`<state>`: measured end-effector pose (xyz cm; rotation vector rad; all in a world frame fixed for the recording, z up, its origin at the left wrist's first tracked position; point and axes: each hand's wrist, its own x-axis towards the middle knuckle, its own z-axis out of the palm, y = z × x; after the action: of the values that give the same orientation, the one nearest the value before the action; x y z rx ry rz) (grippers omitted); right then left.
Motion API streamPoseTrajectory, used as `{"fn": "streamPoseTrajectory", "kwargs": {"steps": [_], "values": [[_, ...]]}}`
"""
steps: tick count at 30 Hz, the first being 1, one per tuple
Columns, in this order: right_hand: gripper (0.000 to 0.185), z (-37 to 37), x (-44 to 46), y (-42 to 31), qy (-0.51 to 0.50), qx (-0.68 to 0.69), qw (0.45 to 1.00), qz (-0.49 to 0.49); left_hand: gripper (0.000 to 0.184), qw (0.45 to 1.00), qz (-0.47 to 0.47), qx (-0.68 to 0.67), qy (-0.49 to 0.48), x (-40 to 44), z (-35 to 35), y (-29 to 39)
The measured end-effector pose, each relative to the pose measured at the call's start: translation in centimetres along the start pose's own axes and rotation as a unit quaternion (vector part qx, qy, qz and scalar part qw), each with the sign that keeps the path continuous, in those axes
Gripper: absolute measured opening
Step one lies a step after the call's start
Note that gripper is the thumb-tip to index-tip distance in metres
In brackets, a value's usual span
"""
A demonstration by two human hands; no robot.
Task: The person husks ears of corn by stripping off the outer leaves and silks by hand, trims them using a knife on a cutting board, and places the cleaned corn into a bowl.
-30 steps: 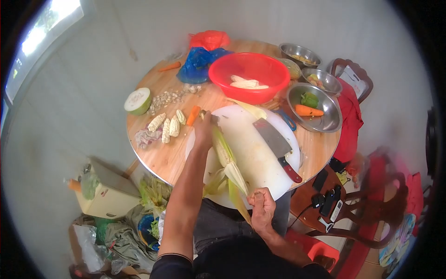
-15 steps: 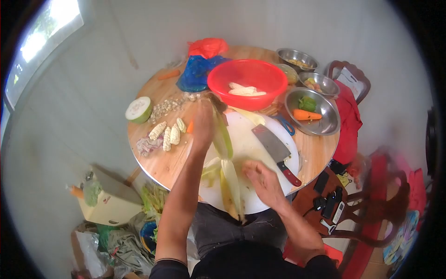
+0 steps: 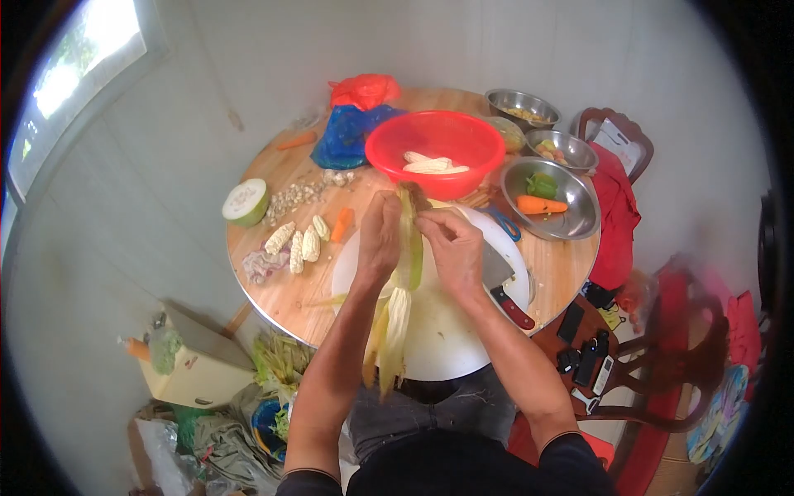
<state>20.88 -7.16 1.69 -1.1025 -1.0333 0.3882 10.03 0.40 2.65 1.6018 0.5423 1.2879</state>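
Observation:
Over the white cutting board, an ear of corn is held upright with its brown silk end at the top. Loosened husk leaves hang from its lower end. My left hand is closed around the ear's left side near the top. From the right, my right hand pinches the husk near the silk. The kernels are hidden by the green husk. A cleaver lies on the board's right side, its blade partly behind my right hand and arm.
A red basin holding peeled corn stands behind the board. Steel bowls with vegetables line the right. Short corn cobs, a carrot piece and a cut melon lie left. Blue scissors rest beside the board.
My right hand has risen from low over the board to the top of the ear and now pinches the husk. My left hand still holds the corn; the hanging husk has swung left.

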Motion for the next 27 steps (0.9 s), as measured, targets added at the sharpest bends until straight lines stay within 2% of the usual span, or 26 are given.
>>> {"fn": "streamPoseTrajectory", "kwargs": {"steps": [2, 4, 6, 9, 16, 18, 19, 21, 22, 24, 25, 27], "values": [[0.020, -0.2, 0.0, 0.2, 0.004, -0.024, 1.000, -0.011, 0.030, 1.000, -0.029, -0.012, -0.001, -0.1, 0.1, 0.1], [0.019, -0.1, 0.1, -0.9, 0.009, -0.047, 0.999, -0.023, 0.029, 1.000, -0.013, -0.012, 0.020, 0.1, 0.4, -0.2], [0.017, -0.2, 0.2, -2.2, 0.022, -0.115, 0.987, -0.108, 0.028, 1.000, 0.001, 0.008, 0.021, 0.1, 0.7, -0.5], [0.017, -1.0, 0.7, -2.6, 0.006, -0.167, 0.979, -0.119, 0.027, 1.000, 0.012, 0.022, 0.017, -0.1, 1.2, -0.5], [0.013, -1.1, 0.8, -1.2, 0.029, -0.151, 0.979, -0.136, 0.025, 0.999, 0.034, 0.018, 0.002, -0.1, 1.4, -0.7], [0.023, -0.7, 0.7, 0.2, 0.053, -0.106, 0.992, -0.029, 0.025, 0.999, 0.030, -0.011, 0.000, -0.4, 1.9, 0.1], [0.023, -0.8, 0.8, 0.8, 0.054, -0.106, 0.992, -0.030, 0.025, 0.999, 0.027, -0.040, 0.001, -0.5, 2.0, 0.5], [0.021, -1.0, 1.1, 1.7, 0.056, 0.004, 0.992, 0.113, 0.023, 0.999, 0.035, -0.033, -0.005, -0.5, 2.0, 0.3], [0.021, -0.8, 1.1, 2.0, 0.056, 0.004, 0.992, 0.113, 0.021, 0.999, 0.043, -0.027, -0.010, -0.5, 1.9, 0.2], [0.025, -0.4, 1.0, 2.6, 0.064, 0.123, 0.979, 0.148, 0.021, 0.998, 0.056, 0.015, -0.033, -0.9, 1.9, 0.1], [0.025, -0.6, 0.9, 3.1, 0.068, 0.123, 0.979, 0.148, 0.021, 0.994, 0.068, 0.056, -0.059, -1.1, 2.0, 0.0], [0.023, -0.7, 0.9, 3.7, 0.037, 0.046, 0.992, 0.112, 0.022, 0.989, 0.096, 0.105, -0.042, -1.0, 1.7, -0.2]]}}
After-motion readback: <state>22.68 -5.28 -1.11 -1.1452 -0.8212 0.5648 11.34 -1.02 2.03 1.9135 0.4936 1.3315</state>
